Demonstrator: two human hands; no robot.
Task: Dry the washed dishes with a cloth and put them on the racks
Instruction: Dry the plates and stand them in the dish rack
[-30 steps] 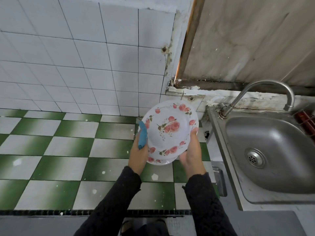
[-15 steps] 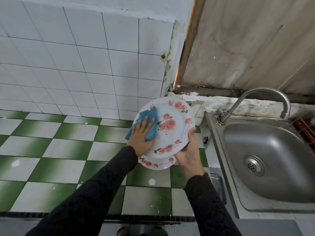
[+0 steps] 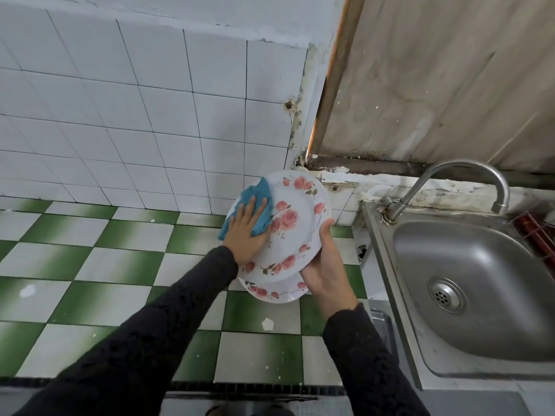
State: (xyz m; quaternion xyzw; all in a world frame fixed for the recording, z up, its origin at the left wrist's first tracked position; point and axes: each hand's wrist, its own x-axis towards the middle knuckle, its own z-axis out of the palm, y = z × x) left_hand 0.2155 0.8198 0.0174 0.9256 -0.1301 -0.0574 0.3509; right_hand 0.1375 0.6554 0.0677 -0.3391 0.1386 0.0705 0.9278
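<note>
White round rose-patterned plate [image 3: 295, 235], tilted over green-and-white tiled counter [image 3: 120, 265], gripped at lower rim by right hand [image 3: 327, 265]; left hand [image 3: 247, 229], fingers flat, presses blue cloth [image 3: 261, 202] to its upper-left face; second matching plate [image 3: 273, 291] beneath; drying under way, racking not yet done.

Green-and-white checkered tiled counter [image 3: 120, 265] below and left of the right hand [image 3: 326, 274] gripping the floral plates [image 3: 294, 235]; bears white flecks [image 3: 266, 324] just below the grip; meets the steel sink [image 3: 495, 265] to its right.
</note>
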